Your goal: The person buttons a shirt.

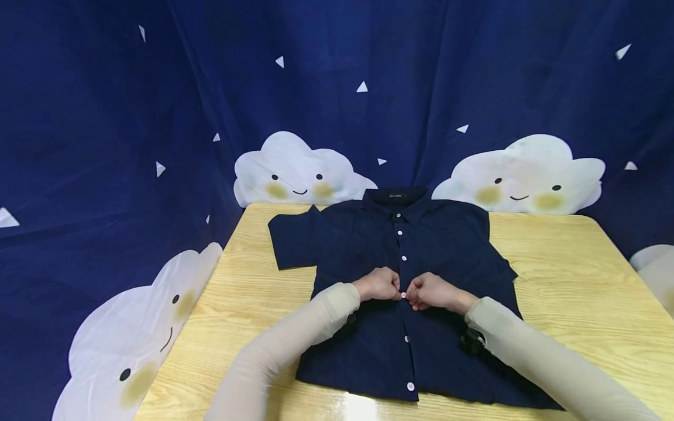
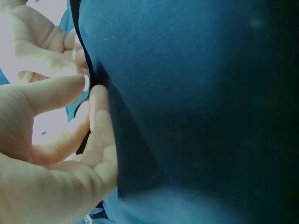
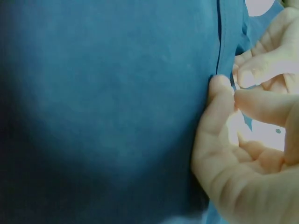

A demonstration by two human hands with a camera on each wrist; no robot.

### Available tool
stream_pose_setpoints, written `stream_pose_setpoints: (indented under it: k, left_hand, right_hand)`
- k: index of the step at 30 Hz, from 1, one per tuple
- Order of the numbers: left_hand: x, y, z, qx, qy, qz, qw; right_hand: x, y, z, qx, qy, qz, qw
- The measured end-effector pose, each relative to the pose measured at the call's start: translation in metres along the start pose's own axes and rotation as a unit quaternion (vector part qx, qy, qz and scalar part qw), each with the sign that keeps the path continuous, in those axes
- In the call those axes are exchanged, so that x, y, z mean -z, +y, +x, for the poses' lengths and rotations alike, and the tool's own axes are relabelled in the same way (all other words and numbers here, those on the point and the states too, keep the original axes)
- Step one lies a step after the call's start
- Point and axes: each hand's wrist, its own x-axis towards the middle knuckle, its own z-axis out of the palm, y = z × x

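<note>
A dark navy short-sleeved shirt (image 1: 358, 240) lies front up, collar at the far side, with a row of white buttons down its middle. My left hand (image 1: 380, 285) pinches the placket edge just left of a white button (image 1: 403, 295). From the other side my right hand (image 1: 433, 291) pinches the fabric by the same button. In the left wrist view, thumb and fingers of the left hand (image 2: 60, 140) grip the dark cloth edge. The right wrist view has the right hand (image 3: 247, 154) holding the placket fold, its fingertips partly hiding the button area.
Under the shirt is a light wood-grain table (image 1: 568, 263). More buttons show above the hands, and lower ones, such as the hem button (image 1: 411, 386), below them. A navy curtain (image 1: 326, 76) with white clouds hangs behind and at the left.
</note>
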Motion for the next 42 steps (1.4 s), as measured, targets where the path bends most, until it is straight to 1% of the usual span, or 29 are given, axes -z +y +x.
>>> stream_pose_setpoints:
  k: [4,8,11,14,17,20,23,25,28,31,33,39,42]
  left_hand:
    - [0.002,-0.003,-0.007,-0.003,-0.006,0.005,1.0]
    - [0.004,-0.009,-0.013,-0.009,-0.022,0.005,0.9997]
    - [0.004,-0.011,-0.018,-0.016,-0.036,0.01,0.9992]
    - [0.003,-0.012,-0.022,-0.02,-0.043,0.016,0.9988]
    - [0.003,-0.012,-0.025,-0.02,-0.045,0.014,0.9987]
    - [0.002,-0.012,-0.026,-0.029,-0.052,0.014,0.9981]
    - [0.0,-0.011,-0.028,-0.045,-0.061,0.015,0.997]
    - [-0.001,-0.011,-0.03,-0.054,-0.069,0.009,0.9961]
    - [-0.003,-0.01,-0.032,-0.064,-0.08,0.015,0.9946]
    - [-0.005,-0.009,-0.033,-0.075,-0.088,0.037,0.9926]
    - [-0.006,-0.008,-0.035,-0.081,-0.091,0.053,0.9912]
    - [-0.011,-0.004,-0.04,-0.105,-0.112,0.066,0.986]
    - [-0.015,-0.001,-0.042,-0.118,-0.114,0.092,0.9822]
  right_hand:
    - [-0.002,-0.005,-0.005,0.007,0.021,-0.068,0.997]
    - [-0.003,-0.006,-0.009,0.017,0.023,-0.117,0.993]
    - [-0.004,-0.004,-0.011,0.024,0.016,-0.136,0.99]
    - [-0.004,-0.003,-0.013,0.037,-0.006,-0.143,0.989]
    - [-0.006,-0.005,-0.016,0.042,-0.026,-0.149,0.988]
    - [-0.011,-0.01,-0.02,0.03,-0.043,-0.159,0.986]
    - [-0.016,-0.014,-0.023,0.019,-0.058,-0.179,0.982]
    - [-0.018,-0.016,-0.025,0.022,-0.066,-0.191,0.979]
    - [-0.02,-0.017,-0.027,0.029,-0.068,-0.208,0.975]
    - [-0.022,-0.019,-0.029,0.022,-0.074,-0.214,0.974]
    - [-0.023,-0.021,-0.03,0.01,-0.078,-0.222,0.972]
    - [-0.024,-0.026,-0.035,-0.024,-0.08,-0.248,0.965]
    - [-0.023,-0.028,-0.037,-0.039,-0.079,-0.243,0.966]
